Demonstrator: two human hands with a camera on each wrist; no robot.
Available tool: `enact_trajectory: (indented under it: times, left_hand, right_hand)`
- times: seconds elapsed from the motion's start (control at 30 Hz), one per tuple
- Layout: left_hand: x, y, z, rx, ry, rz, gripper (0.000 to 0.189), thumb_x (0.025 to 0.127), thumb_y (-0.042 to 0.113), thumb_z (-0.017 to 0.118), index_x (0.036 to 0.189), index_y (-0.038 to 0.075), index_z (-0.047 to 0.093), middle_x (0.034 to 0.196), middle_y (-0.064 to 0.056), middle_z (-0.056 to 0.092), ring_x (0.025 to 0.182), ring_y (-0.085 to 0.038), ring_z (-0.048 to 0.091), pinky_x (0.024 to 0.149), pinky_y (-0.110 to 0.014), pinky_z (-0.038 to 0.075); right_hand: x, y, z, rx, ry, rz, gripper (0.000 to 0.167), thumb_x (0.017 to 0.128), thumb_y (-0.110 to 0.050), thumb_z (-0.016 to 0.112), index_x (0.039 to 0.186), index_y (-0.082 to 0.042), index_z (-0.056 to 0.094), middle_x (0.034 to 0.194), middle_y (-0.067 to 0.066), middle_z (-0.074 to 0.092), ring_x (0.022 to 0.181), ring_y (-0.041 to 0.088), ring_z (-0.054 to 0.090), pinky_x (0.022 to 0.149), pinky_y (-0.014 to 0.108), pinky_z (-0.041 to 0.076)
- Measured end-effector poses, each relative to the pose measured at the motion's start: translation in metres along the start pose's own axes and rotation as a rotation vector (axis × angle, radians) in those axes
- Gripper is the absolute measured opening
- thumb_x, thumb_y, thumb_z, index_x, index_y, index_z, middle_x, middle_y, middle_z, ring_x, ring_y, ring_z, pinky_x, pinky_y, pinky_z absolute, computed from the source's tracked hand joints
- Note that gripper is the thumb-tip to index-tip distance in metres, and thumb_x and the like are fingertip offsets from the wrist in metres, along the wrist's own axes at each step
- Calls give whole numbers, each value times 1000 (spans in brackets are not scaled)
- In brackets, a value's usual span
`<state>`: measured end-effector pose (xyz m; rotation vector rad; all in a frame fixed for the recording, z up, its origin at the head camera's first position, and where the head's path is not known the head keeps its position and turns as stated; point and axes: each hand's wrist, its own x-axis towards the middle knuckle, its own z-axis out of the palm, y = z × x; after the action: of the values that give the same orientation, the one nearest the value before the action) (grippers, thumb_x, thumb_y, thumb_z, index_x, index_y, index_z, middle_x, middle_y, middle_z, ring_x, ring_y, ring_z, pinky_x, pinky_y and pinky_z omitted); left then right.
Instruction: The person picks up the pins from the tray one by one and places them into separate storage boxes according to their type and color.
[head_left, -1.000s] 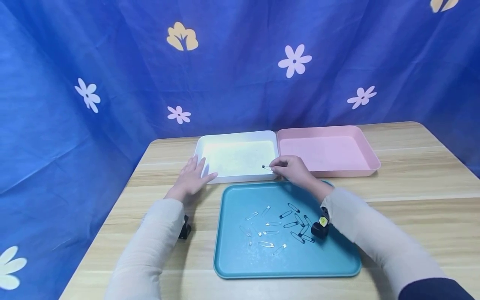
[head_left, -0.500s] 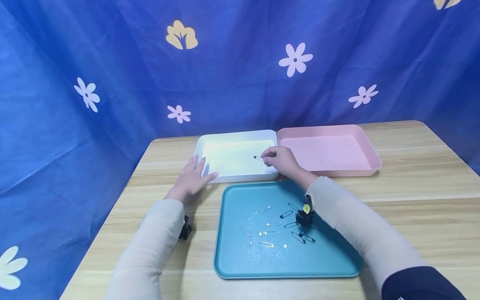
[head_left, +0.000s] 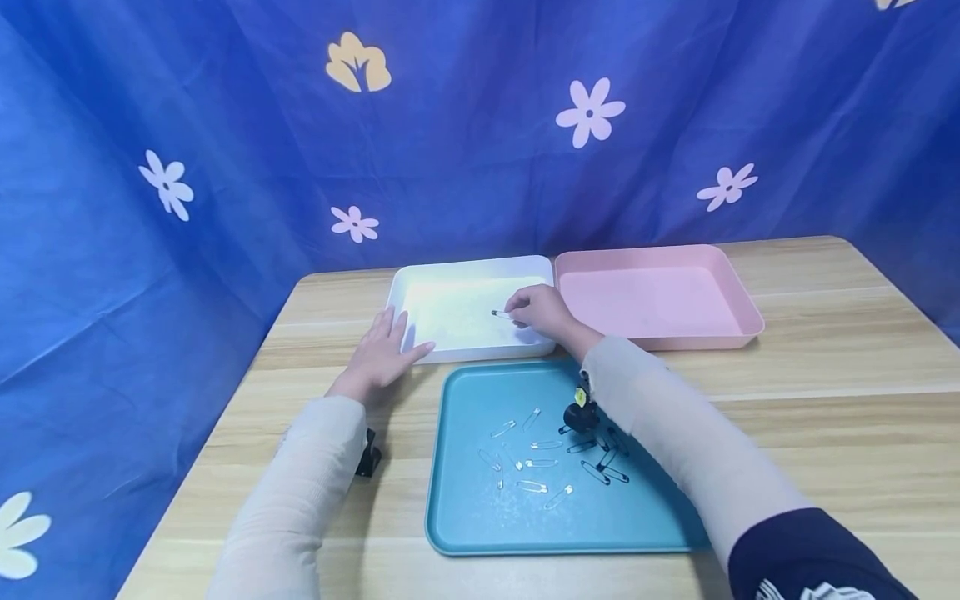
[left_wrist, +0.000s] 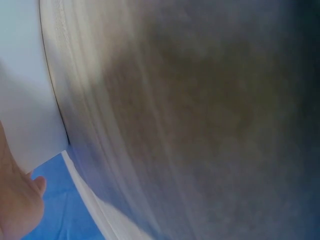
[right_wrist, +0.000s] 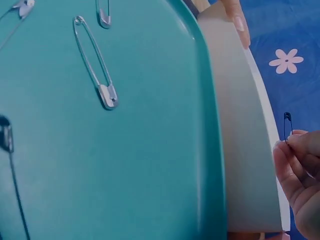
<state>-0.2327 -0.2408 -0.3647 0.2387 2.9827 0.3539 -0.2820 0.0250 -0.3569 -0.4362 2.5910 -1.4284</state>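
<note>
Between its thumb and fingertips my right hand (head_left: pixel 542 312) pinches a black safety pin (right_wrist: pixel 287 124), its dark clasp end sticking out. In the head view this hand is over the right part of the white tray (head_left: pixel 442 321). My left hand (head_left: pixel 380 354) lies with fingers spread at the near left corner of that tray, fingertips over its rim. On the teal tray (head_left: pixel 480 533) in front lie silver safety pins (head_left: pixel 532 487) to the left and black safety pins (head_left: pixel 595 472) to the right. My right forearm hides part of the black ones.
A pink tray (head_left: pixel 645 304) stands against the white tray's right side. All the trays are on a wooden table (head_left: pixel 840 350). Behind the table hangs a blue curtain (head_left: pixel 465 125) with flower prints. A black wrist camera (head_left: pixel 581 415) hangs under my right sleeve over the teal tray.
My right hand has moved left and farther back, from the white tray's near right corner to over its inside, carrying the black safety pin. The left hand stays in place.
</note>
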Motion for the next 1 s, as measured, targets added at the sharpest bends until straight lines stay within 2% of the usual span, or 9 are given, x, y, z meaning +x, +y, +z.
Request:
enact_trajectory:
  times: [0.27,0.5,0.67,0.9,1.0]
  left_hand:
    - [0,-3,-2,8,9,5,91,78,69,24,138,2,7,141,-20,-6,127,-34,-4,101,-48,3]
    - [0,-4,-2,9,9,5,90,79,68,25,138,2,7,141,-20,-6,127,-34,-6,101,-47,2]
    - [1,-4,-1,17,-1,5,90,79,69,23,138,3,7,141,-19,-7,128,-33,-6,101,-47,3]
    - [1,-4,1,25,-13,-3,90,78,69,22,138,3,6,141,-18,-8,128,-32,-8,101,-47,2]
    - [2,-4,1,27,-15,-1,90,78,69,22,138,4,6,141,-17,-9,128,-31,-8,101,-46,2]
  right_hand:
    - [9,-2,9,-84,6,9,12,77,-1,56,83,-3,66,67,4,60,64,16,52,65,25,42]
    - [16,-6,15,-138,1,19,14,77,1,55,83,-2,67,82,6,63,80,19,51,74,27,41]
    - [21,-5,20,-183,-12,54,14,78,0,55,84,-2,67,87,6,64,86,20,52,74,27,42]
    - [29,-1,28,-273,-60,91,14,77,0,56,82,-3,68,87,6,64,90,21,53,83,30,40]
    - [33,4,31,-281,-61,80,14,78,-3,56,80,-7,69,83,2,64,87,19,54,84,30,39]
